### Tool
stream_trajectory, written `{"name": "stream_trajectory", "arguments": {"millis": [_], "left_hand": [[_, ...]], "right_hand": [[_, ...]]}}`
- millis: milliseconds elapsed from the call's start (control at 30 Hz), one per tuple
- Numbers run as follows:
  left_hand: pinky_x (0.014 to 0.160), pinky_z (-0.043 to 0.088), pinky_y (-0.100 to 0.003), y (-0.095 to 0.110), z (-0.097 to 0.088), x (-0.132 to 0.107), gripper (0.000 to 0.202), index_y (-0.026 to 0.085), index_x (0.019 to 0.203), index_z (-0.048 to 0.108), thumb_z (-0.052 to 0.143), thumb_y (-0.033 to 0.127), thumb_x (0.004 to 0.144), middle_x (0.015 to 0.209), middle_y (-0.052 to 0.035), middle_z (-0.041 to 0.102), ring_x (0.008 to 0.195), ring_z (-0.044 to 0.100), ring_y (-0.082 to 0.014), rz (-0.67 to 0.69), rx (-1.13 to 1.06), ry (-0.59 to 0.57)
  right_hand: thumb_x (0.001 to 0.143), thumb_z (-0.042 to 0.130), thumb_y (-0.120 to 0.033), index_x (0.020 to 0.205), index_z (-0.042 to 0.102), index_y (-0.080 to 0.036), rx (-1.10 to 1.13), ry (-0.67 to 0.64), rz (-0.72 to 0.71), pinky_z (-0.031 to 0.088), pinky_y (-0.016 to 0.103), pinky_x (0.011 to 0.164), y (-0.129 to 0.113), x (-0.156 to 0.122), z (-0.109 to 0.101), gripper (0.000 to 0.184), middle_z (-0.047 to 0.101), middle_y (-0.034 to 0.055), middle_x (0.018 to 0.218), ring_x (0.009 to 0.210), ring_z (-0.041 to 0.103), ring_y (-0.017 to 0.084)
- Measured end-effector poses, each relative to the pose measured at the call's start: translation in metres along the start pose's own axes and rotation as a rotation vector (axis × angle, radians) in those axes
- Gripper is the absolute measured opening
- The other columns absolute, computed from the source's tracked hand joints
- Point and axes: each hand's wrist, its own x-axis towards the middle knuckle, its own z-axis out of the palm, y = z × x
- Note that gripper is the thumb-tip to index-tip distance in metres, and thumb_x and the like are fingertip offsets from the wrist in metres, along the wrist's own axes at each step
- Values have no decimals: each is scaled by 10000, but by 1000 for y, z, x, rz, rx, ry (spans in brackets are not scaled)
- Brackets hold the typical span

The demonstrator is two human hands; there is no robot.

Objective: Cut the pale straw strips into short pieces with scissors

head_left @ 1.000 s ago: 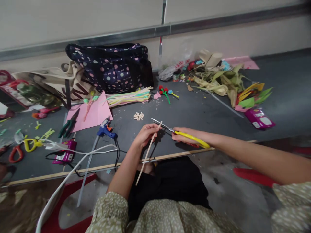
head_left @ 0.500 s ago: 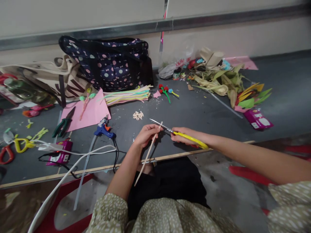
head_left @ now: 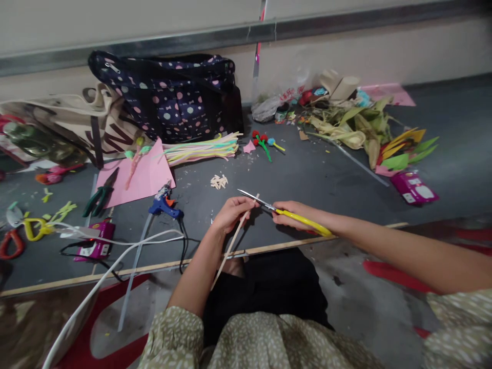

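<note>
My left hand (head_left: 236, 212) pinches a thin, pale pipe cleaner (head_left: 231, 247) near its upper end; the rest slants down past the table edge toward my lap. In my right hand (head_left: 294, 215) is a pair of scissors (head_left: 303, 221) with yellow handles. Their metal blades point left and meet the pipe cleaner's tip just above my left fingertips. Whether the blades are fully closed is hard to make out. Beyond my left hand, a small pile of short pale cut pieces (head_left: 219, 181) lies on the dark table (head_left: 323, 192).
A blue glue gun (head_left: 165, 204) and a white cable (head_left: 126, 248) lie to the left, near green-handled pliers (head_left: 100, 197). Behind are a bundle of pipe cleaners (head_left: 203, 148) and a dotted bag (head_left: 172, 102). Dried husks (head_left: 357, 130) and a purple box (head_left: 414, 188) lie right.
The scissors and both hands have barely moved; the pipe cleaner's lower end has shifted slightly. The whole view has shifted a little.
</note>
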Motion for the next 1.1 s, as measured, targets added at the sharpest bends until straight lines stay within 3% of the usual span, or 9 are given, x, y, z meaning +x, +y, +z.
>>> {"name": "stream_trajectory", "arguments": {"millis": [400, 833, 1100], "left_hand": [[360, 115, -186, 0, 1, -2, 350, 123, 823, 655, 740, 443, 708, 489, 40, 491, 351, 296, -10, -18, 72, 0], [341, 147, -172, -3, -1, -1, 350, 120, 834, 655, 747, 430, 701, 495, 37, 511, 341, 310, -12, -16, 71, 31], [337, 149, -164, -2, -1, -2, 329, 119, 818, 643, 748, 407, 700, 491, 43, 517, 337, 313, -9, -17, 64, 29]], "right_hand": [[738, 522, -344, 766, 490, -191, -10, 9, 10, 289, 203, 493, 8, 1, -1, 158, 461, -41, 630, 533, 389, 71], [710, 469, -251, 684, 464, -186, 12, 14, 3, 273, 222, 506, 7, 8, 0, 71, 444, -34, 594, 533, 377, 79], [724, 461, -276, 723, 430, -206, 69, -41, 127, 236, 218, 428, 6, 8, 3, 77, 361, -69, 501, 413, 316, 71]]}}
